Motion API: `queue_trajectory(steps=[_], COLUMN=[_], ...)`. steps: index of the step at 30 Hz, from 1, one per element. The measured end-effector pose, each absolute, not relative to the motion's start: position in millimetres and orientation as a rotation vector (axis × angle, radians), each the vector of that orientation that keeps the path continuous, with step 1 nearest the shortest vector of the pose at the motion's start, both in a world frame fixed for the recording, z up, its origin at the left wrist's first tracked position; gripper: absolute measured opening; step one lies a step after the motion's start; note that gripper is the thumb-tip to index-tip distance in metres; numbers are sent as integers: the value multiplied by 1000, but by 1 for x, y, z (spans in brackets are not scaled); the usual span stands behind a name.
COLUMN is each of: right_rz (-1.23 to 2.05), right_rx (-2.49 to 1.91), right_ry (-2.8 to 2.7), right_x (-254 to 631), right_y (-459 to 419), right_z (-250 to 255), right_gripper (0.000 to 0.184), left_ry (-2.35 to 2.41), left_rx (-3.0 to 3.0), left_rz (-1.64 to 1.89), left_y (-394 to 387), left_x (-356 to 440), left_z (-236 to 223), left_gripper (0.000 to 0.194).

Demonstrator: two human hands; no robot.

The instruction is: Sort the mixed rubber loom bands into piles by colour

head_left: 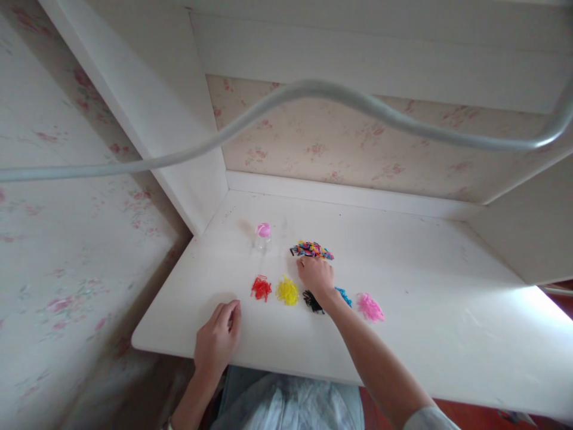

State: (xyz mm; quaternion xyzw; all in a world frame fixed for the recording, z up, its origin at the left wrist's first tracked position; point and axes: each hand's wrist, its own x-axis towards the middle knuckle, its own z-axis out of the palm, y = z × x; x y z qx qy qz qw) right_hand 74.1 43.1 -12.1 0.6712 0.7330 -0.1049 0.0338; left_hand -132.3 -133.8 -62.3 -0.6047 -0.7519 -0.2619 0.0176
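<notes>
The mixed pile (312, 249) is a loose, tangled heap of thin, small pieces in black, yellow, red, blue and pink, longer from side to side than front to back. It lies on the smooth, white, slightly glossy table (439, 310), just beyond the right hand (316, 276).

That hand is back up, its fingers bent and drawn in close at the near edge of the pile; whether they pinch a piece cannot be told. The right forearm slants in from the lower right and passes over the gap between the black pile (313, 301) and the blue pile (344, 297), covering part of the blue one. Both lie on the near side of the hand.

The yellow pile (287, 291), of thin, looped strands, sits left of the black one, and the red pile (261, 288) is left of that. The pink pile (370, 307) ends the row on the right.

The left hand (217, 335) rests near the table's front edge, nearer the person than the red pile and to its left, fingers curled into a loose fist; whether anything is inside cannot be seen.

Beyond the red pile stands a small, clear container (263, 242) with a rounded pink top (263, 230).
</notes>
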Motion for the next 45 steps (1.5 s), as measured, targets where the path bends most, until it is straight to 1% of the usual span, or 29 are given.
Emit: queue_trajectory(steps=[5, 11, 17, 22, 25, 29, 31, 34, 37, 40, 42, 45], right_rz=[-291, -314, -516, -512, -537, -708, -801, -885, -860, -808, -737, -591], right_rx=[2053, 2002, 1892, 1782, 1787, 2001, 2219, 2553, 2732, 2814, 2849, 2864], right_ry=[2306, 2454, 2744, 2780, 2800, 2883, 2855, 2666, 2421, 2259, 2209, 2181], right_x=[77, 86, 87, 80, 82, 102, 120, 154, 190, 218, 229, 232], right_y=[43, 23, -20, -38, -39, -44, -53, -72, -94, -107, -110, -110], right_z=[-17, -7, -5, -7, -3, 1, -1, -15, -33, -47, -51, -55], right_gripper=[38, 33, 34, 32, 32, 32, 35, 41, 44, 46, 46, 47], left_ry=[-2362, -2370, -2413, -2382, -2383, -2398, -2399, -2359, -2328, -2292, -2265, -2278], left_rx=[-1891, -1895, -1902, -1909, -1905, -1905, -1927, -2032, -2167, -2281, -2353, -2417], left_rz=[-755, -711, -658, -660, -668, -714, -782, -912, -942, -888, -799, -552], left_y=[-134, -134, -133, -132, -133, -133, -132, -124, -110, -87, -69, -39], left_x=[-132, -131, -130, -131, -131, -133, -133, -129, -116, -94, -79, -59], left_z=[-61, -60, -59, -60, -62, -61, -58, -47, -29, -11, -3, 3], left_gripper=[20, 21, 22, 22, 22, 22, 22, 24, 25, 26, 26, 24])
